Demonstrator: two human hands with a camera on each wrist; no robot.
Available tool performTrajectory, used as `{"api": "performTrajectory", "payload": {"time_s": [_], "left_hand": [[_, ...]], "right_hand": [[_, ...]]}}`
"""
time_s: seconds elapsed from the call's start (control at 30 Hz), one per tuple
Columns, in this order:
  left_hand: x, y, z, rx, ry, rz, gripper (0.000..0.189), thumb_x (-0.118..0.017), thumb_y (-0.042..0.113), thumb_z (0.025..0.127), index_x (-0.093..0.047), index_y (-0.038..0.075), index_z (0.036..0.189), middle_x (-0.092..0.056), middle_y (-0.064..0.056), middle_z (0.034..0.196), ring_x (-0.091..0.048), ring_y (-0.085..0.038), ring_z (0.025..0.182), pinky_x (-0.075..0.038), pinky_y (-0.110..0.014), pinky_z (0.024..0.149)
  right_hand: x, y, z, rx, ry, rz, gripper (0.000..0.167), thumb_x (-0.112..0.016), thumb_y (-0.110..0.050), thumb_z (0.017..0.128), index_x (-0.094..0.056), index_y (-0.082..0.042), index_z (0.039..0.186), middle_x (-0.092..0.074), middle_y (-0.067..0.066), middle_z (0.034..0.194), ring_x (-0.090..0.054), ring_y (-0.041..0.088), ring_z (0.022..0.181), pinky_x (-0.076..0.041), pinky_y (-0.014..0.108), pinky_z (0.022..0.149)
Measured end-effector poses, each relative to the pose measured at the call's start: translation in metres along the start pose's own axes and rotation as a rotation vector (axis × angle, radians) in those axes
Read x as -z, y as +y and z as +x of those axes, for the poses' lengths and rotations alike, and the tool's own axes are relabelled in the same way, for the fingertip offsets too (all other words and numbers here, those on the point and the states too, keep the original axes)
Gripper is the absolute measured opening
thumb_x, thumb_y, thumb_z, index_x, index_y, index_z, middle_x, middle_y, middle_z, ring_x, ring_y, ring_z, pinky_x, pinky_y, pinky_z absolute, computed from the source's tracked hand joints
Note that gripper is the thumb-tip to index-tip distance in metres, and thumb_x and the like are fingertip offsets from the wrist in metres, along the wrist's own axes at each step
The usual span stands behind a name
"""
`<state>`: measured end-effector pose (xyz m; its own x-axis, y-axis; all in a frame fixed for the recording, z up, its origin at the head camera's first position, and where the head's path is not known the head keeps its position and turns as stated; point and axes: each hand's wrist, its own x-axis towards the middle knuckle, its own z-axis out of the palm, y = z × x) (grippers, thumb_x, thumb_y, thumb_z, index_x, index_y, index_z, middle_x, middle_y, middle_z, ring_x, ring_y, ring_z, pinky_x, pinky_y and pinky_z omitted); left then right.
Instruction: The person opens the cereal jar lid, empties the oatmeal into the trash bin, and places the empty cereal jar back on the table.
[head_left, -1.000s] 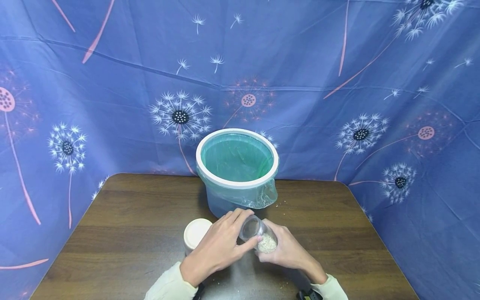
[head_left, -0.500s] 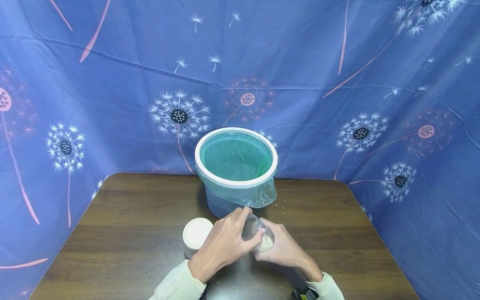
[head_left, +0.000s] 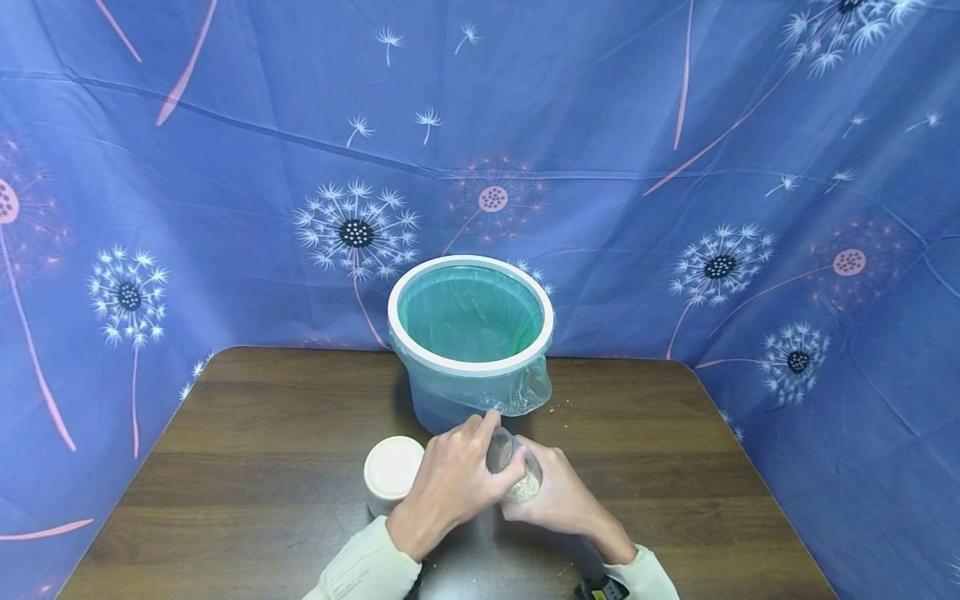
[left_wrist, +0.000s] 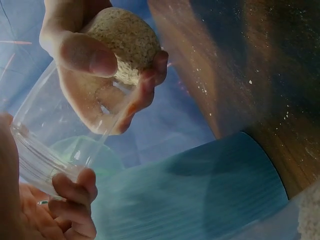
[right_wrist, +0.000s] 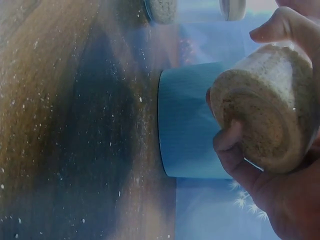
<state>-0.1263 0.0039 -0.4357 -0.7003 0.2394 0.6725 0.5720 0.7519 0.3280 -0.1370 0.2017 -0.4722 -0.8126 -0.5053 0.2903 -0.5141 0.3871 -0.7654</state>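
In the head view my left hand [head_left: 453, 477] and right hand [head_left: 557, 492] hold a clear jar [head_left: 525, 481] in front of the bin. Pale, grain-like flakes fill its lower end. The left wrist view shows my left hand [left_wrist: 52, 212] gripping the threaded mouth end [left_wrist: 42, 152], thumb and fingers on opposite sides. My right hand [left_wrist: 82, 55] wraps round the filled bottom end. Seen from the right wrist, the jar's base [right_wrist: 257, 122] is tilted, with my right fingers [right_wrist: 232, 155] curled round it. Whether a clear lid covers the mouth is unclear.
Behind the hands stands a blue bin [head_left: 435, 400] with a white rim [head_left: 480, 365] and a green liner [head_left: 472, 312]. Left of my hands is a second jar with a cream lid [head_left: 393, 467]. Pale crumbs [head_left: 558, 408] lie scattered on the wooden table [head_left: 300, 450].
Both hands and the jar have shifted slightly left and closer together. The jar's mouth shows less, with my left thumb farther across it. Bin and lidded jar stay put.
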Motion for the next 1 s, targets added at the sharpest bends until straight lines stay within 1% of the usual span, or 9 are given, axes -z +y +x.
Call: {"api": "performTrajectory", "payload": {"time_s": [0.1, 0.2, 0.33, 0.47, 0.7, 0.8, 1.0], "left_hand": [[0.0003, 0.0002, -0.0009, 0.026, -0.015, -0.006, 0.038, -0.075, 0.043, 0.089, -0.067, 0.009, 0.104, -0.06, 0.0, 0.071, -0.06, -0.021, 0.052, -0.049, -0.036, 0.046], [0.0003, 0.0002, -0.0008, 0.041, -0.014, -0.009, 0.036, -0.074, 0.042, 0.09, -0.067, 0.009, 0.102, -0.058, 0.0, 0.069, -0.06, -0.022, 0.051, -0.049, -0.037, 0.045], [-0.0005, 0.0004, 0.0008, 0.032, 0.013, -0.002, 0.034, -0.075, 0.041, 0.088, -0.066, 0.01, 0.098, -0.055, 0.0, 0.066, -0.058, -0.022, 0.049, -0.047, -0.037, 0.044], [-0.001, 0.001, 0.0025, 0.028, 0.026, 0.016, 0.033, -0.076, 0.041, 0.087, -0.065, 0.011, 0.094, -0.053, 0.001, 0.065, -0.056, -0.02, 0.047, -0.045, -0.036, 0.042], [-0.0006, 0.002, 0.0035, 0.045, 0.023, 0.04, 0.033, -0.075, 0.043, 0.085, -0.062, 0.013, 0.089, -0.052, 0.002, 0.06, -0.054, -0.021, 0.045, -0.042, -0.036, 0.04], [-0.0001, 0.0022, 0.0031, 0.051, 0.022, 0.038, 0.033, -0.075, 0.043, 0.085, -0.061, 0.014, 0.087, -0.05, 0.002, 0.059, -0.052, -0.02, 0.044, -0.04, -0.035, 0.04], [0.001, 0.003, 0.0035, 0.053, 0.025, 0.034, 0.032, -0.075, 0.042, 0.084, -0.061, 0.014, 0.086, -0.049, 0.002, 0.059, -0.051, -0.019, 0.043, -0.038, -0.034, 0.039]], "right_hand": [[-0.0025, 0.0006, -0.0004, 0.011, 0.021, -0.023, 0.054, -0.089, -0.009, 0.067, -0.068, -0.024, 0.115, -0.073, -0.009, 0.093, -0.07, 0.006, 0.076, -0.06, 0.03, 0.063], [-0.0035, 0.0016, 0.0002, 0.033, 0.034, -0.046, 0.054, -0.088, -0.009, 0.067, -0.068, -0.023, 0.115, -0.073, -0.009, 0.094, -0.07, 0.005, 0.077, -0.059, 0.029, 0.063], [-0.0028, 0.0023, 0.002, 0.054, 0.053, -0.065, 0.053, -0.089, -0.012, 0.067, -0.068, -0.023, 0.115, -0.073, -0.01, 0.094, -0.07, 0.005, 0.078, -0.059, 0.028, 0.064], [-0.0029, 0.0019, 0.0026, 0.065, 0.072, -0.077, 0.053, -0.088, -0.012, 0.066, -0.069, -0.024, 0.114, -0.073, -0.012, 0.094, -0.07, 0.004, 0.078, -0.059, 0.026, 0.066], [-0.0058, 0.002, 0.0015, 0.088, 0.089, -0.094, 0.053, -0.088, -0.012, 0.067, -0.07, -0.017, 0.117, -0.075, -0.008, 0.098, -0.07, 0.005, 0.083, -0.059, 0.026, 0.072], [-0.0072, 0.0014, 0.0014, 0.088, 0.095, -0.096, 0.051, -0.088, -0.012, 0.067, -0.069, -0.018, 0.114, -0.074, -0.008, 0.097, -0.07, 0.005, 0.082, -0.059, 0.025, 0.071], [-0.0099, 0.0008, 0.0013, 0.093, 0.117, -0.088, 0.052, -0.088, -0.011, 0.067, -0.068, -0.021, 0.113, -0.074, -0.01, 0.096, -0.071, 0.005, 0.081, -0.059, 0.023, 0.07]]}}
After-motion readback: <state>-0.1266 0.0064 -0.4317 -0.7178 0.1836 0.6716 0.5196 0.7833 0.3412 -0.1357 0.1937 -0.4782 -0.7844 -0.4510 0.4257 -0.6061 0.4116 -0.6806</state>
